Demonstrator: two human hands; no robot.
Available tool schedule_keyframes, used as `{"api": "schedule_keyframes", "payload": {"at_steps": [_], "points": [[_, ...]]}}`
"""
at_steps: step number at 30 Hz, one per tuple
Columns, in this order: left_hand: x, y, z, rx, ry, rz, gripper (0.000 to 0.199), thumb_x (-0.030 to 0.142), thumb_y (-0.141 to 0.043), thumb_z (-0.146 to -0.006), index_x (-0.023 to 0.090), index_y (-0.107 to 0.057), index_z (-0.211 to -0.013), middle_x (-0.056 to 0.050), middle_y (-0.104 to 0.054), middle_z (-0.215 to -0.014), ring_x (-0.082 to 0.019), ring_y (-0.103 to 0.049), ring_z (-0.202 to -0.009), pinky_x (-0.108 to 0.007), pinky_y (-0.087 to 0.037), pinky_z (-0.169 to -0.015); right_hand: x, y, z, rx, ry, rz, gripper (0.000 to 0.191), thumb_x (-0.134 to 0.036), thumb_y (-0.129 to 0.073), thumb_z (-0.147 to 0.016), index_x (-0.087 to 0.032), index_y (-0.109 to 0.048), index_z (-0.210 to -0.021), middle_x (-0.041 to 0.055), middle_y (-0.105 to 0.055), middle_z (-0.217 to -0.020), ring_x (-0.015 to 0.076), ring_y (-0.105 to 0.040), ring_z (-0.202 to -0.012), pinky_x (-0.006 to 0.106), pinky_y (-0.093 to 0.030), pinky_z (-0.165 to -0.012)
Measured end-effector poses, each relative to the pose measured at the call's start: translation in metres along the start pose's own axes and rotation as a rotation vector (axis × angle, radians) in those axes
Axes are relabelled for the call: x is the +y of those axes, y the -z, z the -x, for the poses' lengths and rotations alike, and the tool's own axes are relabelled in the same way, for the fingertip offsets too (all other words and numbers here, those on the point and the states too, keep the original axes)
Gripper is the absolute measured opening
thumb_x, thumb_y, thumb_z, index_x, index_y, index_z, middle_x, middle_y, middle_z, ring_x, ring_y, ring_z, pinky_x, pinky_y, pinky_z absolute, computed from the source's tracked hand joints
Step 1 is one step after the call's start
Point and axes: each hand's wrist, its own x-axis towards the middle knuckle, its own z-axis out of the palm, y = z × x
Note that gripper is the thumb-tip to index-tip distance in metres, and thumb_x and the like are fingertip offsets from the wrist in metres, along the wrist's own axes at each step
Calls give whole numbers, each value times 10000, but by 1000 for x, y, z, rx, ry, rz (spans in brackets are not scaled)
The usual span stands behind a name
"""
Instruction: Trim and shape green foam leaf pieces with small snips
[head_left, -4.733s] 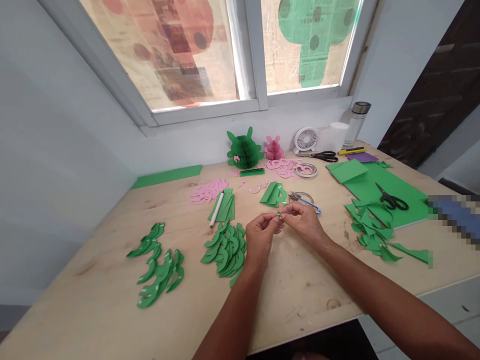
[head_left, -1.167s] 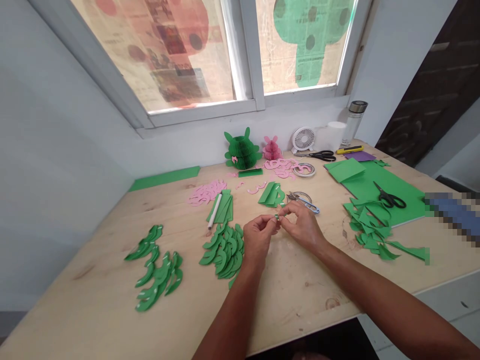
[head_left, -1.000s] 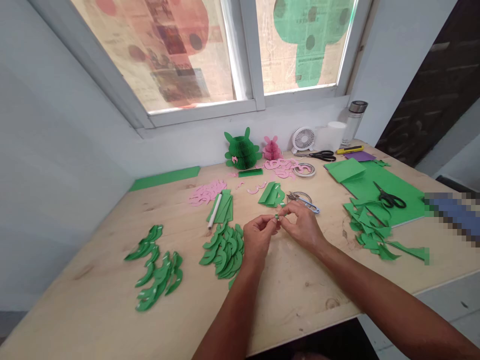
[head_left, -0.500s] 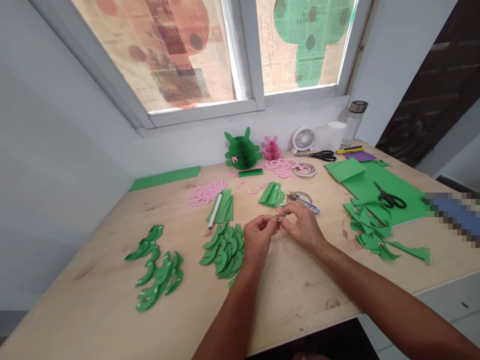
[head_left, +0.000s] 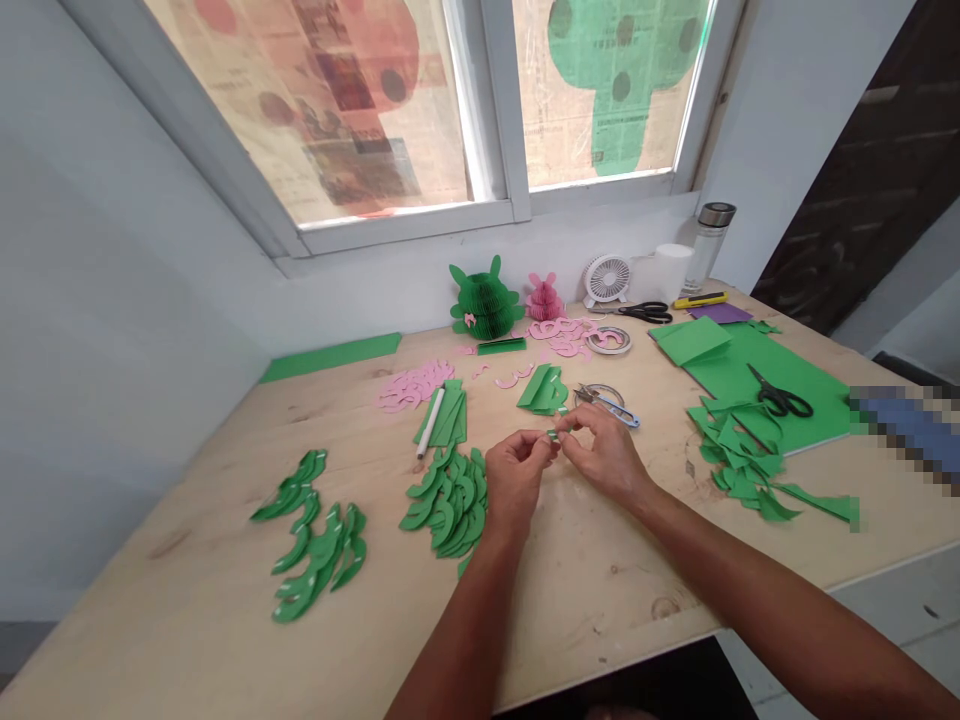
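My left hand and my right hand meet near the middle of the table, thumbs and fingertips pinching one small green paper piece with a white mark on it. Most of that piece is hidden by the fingers. Just beyond lie folded green paper and, by my right knuckles, a roll of tape with blue-handled snips across it. Left of my left hand is a heap of curved green paper pieces. A white pen rests on green paper strips.
More curved green pieces lie at the left. Pink paper cutouts are farther back, before a green honeycomb paper figure and a small fan. On the right are green scraps, black scissors and green sheets.
The fingertips have shifted slightly around the small green paper piece, and a little more of it shows between them. Everything else stays in place.
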Motion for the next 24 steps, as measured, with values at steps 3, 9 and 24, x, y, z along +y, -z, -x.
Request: {"api": "schedule_keyframes", "payload": {"at_steps": [3,9,24], "points": [[0,0,0,8,1,10,139,264,-658,-617,131,-664,-655,-19,-638,-541,-132,-597,-540,-236,-471,-555,1,0,0,12,-19,-13,99,-136,-514,-726,-194,-591,-749,27,-630,-748,186,-548,-757,330,-409,-742],[0,0,0,20,1,45,158,269,-662,-614,122,-663,-672,-43,-662,-575,-139,-611,-556,-249,-483,-573,-3,1,0,74,-129,-185,256,-174,-520,-730,-198,-555,-982,5,-589,-730,165,-550,-731,307,-421,-726],[3,-1,2,-46,-24,76,177,300,-669,-635,130,-657,-683,-26,-644,-578,-120,-578,-548,-241,-465,-568,-2,-1,-5,-145,-428,-832,240,-373,-684,-638,-171,-586,-723,-8,-576,-664,135,-523,-642,278,-419,-640]]}}
